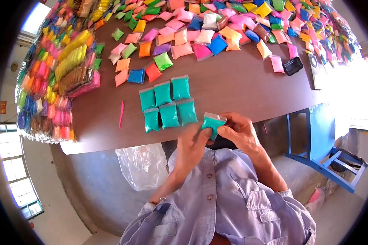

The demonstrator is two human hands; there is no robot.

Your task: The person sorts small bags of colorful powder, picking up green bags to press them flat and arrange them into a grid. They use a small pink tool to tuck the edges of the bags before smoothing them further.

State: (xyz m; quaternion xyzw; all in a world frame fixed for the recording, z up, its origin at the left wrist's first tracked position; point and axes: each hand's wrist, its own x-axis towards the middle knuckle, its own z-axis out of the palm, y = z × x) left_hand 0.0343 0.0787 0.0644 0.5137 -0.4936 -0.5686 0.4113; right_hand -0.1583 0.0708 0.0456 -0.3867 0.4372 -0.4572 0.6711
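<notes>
Both my hands hold one small teal packet [213, 123] with a clear top strip, over the table's front edge. My left hand [192, 143] has its thumb on the packet's lower left and looks slightly blurred. My right hand [240, 132] pinches its right side, the thumb on the front. Just beyond my left hand, several teal packets [168, 115] lie flat in two rows on the brown table [106, 106]. A thin pink strip [121, 114] lies to the left of them.
Many colourful packets [184, 34] cover the table's far side, with stacked bundles [75, 61] at the left. A black tray [292, 65] sits at the right. A clear plastic bag [143, 167] hangs below the front edge. A blue chair [321, 134] stands at the right.
</notes>
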